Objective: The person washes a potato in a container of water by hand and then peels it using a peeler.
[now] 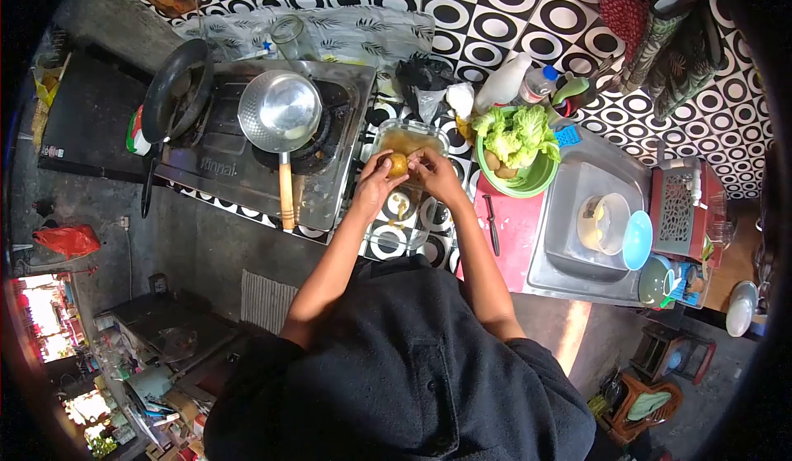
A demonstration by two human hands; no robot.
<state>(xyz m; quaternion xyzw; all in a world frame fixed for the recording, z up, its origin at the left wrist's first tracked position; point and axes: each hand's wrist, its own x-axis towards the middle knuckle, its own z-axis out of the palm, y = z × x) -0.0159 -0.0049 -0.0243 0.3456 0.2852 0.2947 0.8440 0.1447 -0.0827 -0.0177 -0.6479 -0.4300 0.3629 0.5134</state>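
A round, brown-skinned potato (pixel 398 164) is held up between my two hands, over clear containers on the tiled counter. My left hand (pixel 376 185) is closed around its left side, with the thumb on top. The fingers of my right hand (pixel 439 179) are pinched together against its right edge; whether they also grip a bit of skin is too small to tell. Just beyond the hands is a clear container (pixel 412 131) of brownish liquid. Below the hands, yellowish-brown scraps (pixel 399 207) lie in a clear tray (pixel 394 242).
To the left, a saucepan (pixel 280 110) and a frying pan (pixel 178 90) sit on the stove (pixel 223 164). On the right stand a green bowl (pixel 540 182) with lettuce (pixel 520 135), a knife (pixel 492 226) on a red board (pixel 520 246), and a sink (pixel 569 246) holding a clear tub (pixel 612 222).
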